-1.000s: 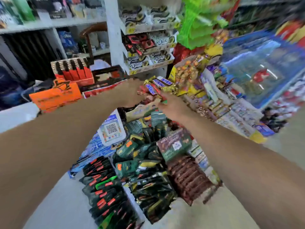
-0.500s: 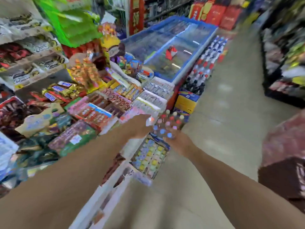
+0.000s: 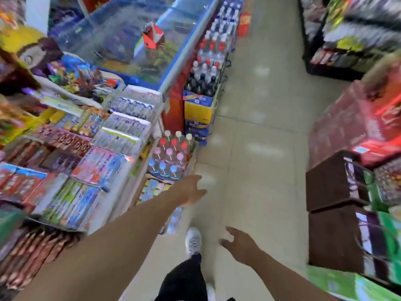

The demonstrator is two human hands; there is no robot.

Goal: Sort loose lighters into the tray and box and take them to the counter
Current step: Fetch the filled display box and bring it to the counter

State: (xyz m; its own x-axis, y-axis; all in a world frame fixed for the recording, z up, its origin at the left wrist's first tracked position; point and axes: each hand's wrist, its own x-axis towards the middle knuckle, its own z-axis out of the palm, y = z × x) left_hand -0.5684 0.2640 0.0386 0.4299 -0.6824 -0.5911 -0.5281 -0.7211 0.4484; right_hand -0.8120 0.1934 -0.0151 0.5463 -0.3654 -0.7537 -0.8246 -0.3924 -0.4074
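Observation:
No lighters, tray or box show in this blurred head view. My left hand (image 3: 191,189) reaches forward over the aisle floor beside the snack display, fingers loose and holding nothing. Lower and to the right, my right hand (image 3: 239,243) hangs over the floor with its fingers spread and relaxed, also holding nothing. My leg and a white shoe (image 3: 193,242) show between the two arms.
A snack display (image 3: 91,148) with packed bottles (image 3: 171,155) lines the left side. Behind it stands a blue chest freezer (image 3: 134,38) with crates of bottles (image 3: 206,68) alongside. Brown and red boxes (image 3: 338,205) are stacked on the right. The tiled aisle (image 3: 260,127) runs ahead between them.
The view has swung from the counter and snack shelves to the right, down the aisle. My hands, which were close together, have separated and dropped, and a stepping foot has come into view.

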